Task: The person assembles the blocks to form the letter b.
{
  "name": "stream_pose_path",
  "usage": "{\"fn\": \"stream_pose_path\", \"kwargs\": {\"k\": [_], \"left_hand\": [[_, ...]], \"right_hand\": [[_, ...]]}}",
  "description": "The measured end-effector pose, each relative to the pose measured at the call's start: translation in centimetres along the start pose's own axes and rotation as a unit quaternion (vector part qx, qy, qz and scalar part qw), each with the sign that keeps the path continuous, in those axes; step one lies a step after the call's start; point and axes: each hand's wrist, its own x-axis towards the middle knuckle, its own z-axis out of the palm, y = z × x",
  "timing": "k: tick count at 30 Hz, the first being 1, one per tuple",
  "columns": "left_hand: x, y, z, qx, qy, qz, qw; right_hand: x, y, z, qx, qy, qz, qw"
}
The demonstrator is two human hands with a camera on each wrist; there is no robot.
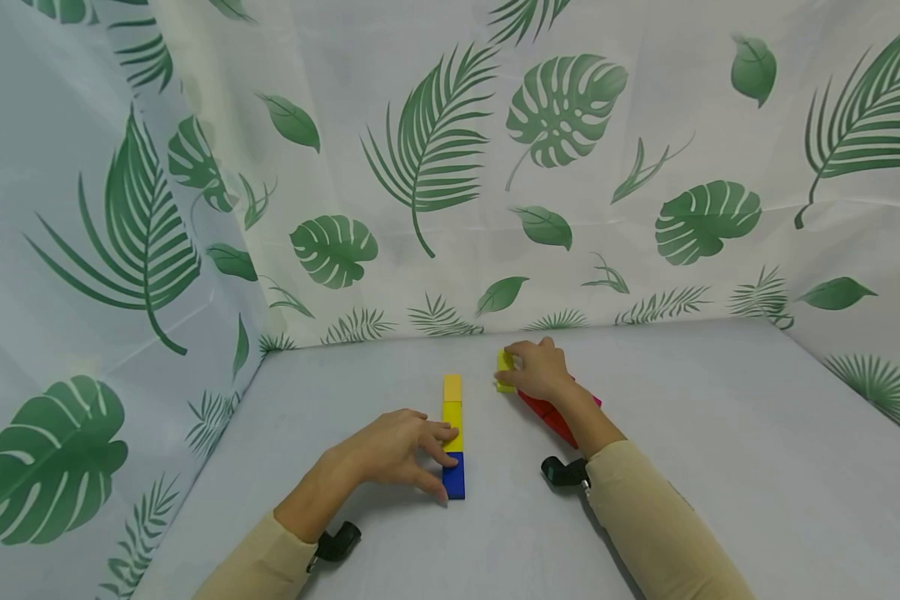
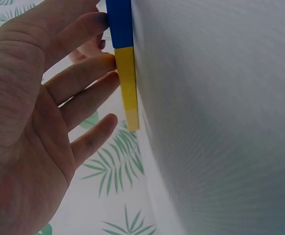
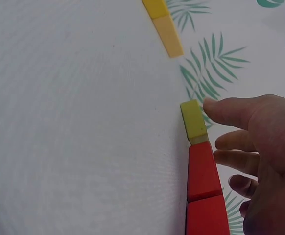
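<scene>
My left hand [image 1: 397,446] reaches over a straight row of blocks, its spread fingertips touching the top. That row has a blue block [image 1: 454,479] nearest me, a yellow block [image 1: 448,417] in the middle and a light orange block [image 1: 452,387] at the far end. Farther off, my right hand [image 1: 543,371] hovers close over a yellow-green block [image 3: 194,120]. In the right wrist view the thumb tip is right at one end of it, and the other fingers lie loosely at the opposite end. Red blocks [image 3: 203,169] run on from it in a slanting line.
A bit of a pink piece [image 1: 598,402] peeks out beside the right forearm. Both wrists carry a black camera [image 1: 339,542]. White cloth with green leaves [image 1: 427,150] hangs behind and at the sides of the grey-white tabletop [image 1: 330,375].
</scene>
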Motion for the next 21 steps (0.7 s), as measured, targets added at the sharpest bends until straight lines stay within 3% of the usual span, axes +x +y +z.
{"fn": "stream_pose_path", "kwargs": {"k": [11,21], "left_hand": [[0.01,-0.01,-0.01,0.004,-0.002,-0.004,1.0],[0.02,0.07,0.0,0.004,-0.004,-0.01,0.9999]], "right_hand": [[-0.03,0.31,-0.12,-0.021,-0.025,-0.021,0.9992],[-0.22,0.17,-0.7,-0.006,-0.073,-0.002,0.9973]]}}
